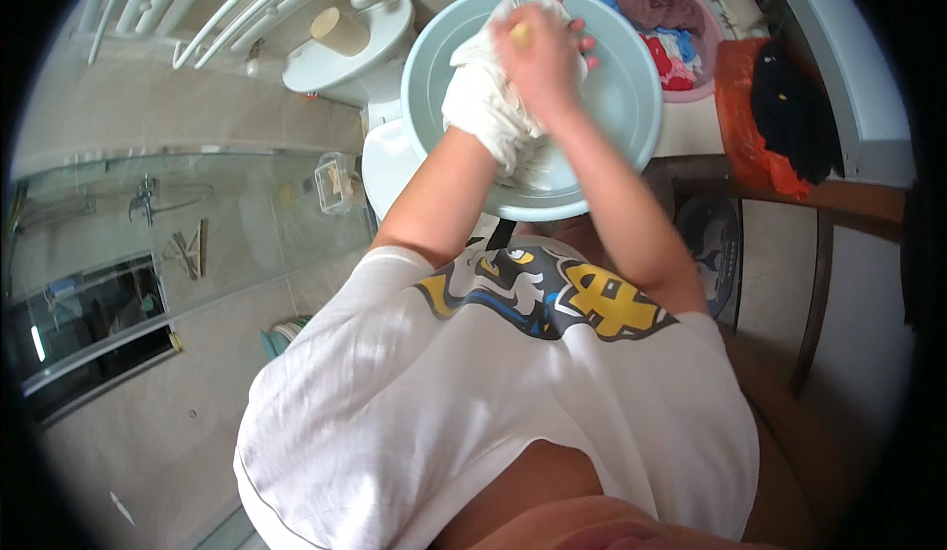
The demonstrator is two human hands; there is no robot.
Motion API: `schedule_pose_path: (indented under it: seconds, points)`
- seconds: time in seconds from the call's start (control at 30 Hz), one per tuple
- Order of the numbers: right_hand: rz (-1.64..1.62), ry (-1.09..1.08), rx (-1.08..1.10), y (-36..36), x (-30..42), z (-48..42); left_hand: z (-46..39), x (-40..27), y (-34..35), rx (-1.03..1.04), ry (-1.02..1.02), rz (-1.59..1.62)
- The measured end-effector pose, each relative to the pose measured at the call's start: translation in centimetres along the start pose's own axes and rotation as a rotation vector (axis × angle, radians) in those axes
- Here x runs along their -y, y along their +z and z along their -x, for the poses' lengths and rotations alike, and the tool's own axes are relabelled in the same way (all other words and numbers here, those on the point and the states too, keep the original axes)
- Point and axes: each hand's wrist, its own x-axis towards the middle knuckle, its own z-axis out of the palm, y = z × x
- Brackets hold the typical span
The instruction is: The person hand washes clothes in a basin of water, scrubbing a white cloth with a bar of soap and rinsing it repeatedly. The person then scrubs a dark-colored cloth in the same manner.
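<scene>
A wet white cloth garment (481, 84) is bunched over a light-blue plastic basin (629, 117) in front of me. It wraps around my left wrist and covers most of my left hand (587, 43), whose fingertips show past its right side. On top of the cloth, my right hand (538, 62) is blurred and closed around a small yellowish bar (521, 34) that looks like soap. Part of the garment hangs down into the basin, by the near wall.
Behind the basin on the right, a pink basin (703, 91) holds several coloured clothes. A dark cloth item (795, 113) lies on a red plastic bag (740, 106) at the counter's right end. A white toilet (381, 165) stands at left, with a beige cylinder (339, 30) on its tank.
</scene>
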Motion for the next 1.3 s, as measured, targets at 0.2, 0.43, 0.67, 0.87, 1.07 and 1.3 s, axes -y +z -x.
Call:
schedule_pose_path:
  seconds: [0.2, 0.43, 0.67, 0.87, 1.07, 1.3]
  points:
    - [0.053, 0.028, 0.129, 0.9, -1.5, -0.9, 0.6, 1.0, -3.4, 0.023, 0.170, 0.093]
    - [-1.290, 0.917, 0.131, 2.0, -17.1, 1.0, -0.1, 0.9, -0.4, -0.041, 0.170, 0.001]
    - [-1.252, 1.080, 0.008, -3.0, -4.1, -2.7, -0.1, 2.2, 0.6, -0.073, 0.170, -0.044]
    - [-0.478, 0.277, -0.162, 0.0, -4.1, -0.5, -0.7, 1.2, 1.0, -0.078, 0.151, -0.095]
    - [-0.017, 0.092, -0.139, 0.7, -2.7, -1.0, 0.9, 1.0, 0.4, -0.130, 0.126, -0.176]
    - [-0.037, 0.129, -0.159, 1.0, -3.1, -0.5, 0.8, 0.9, 1.4, -0.170, 0.091, -0.318]
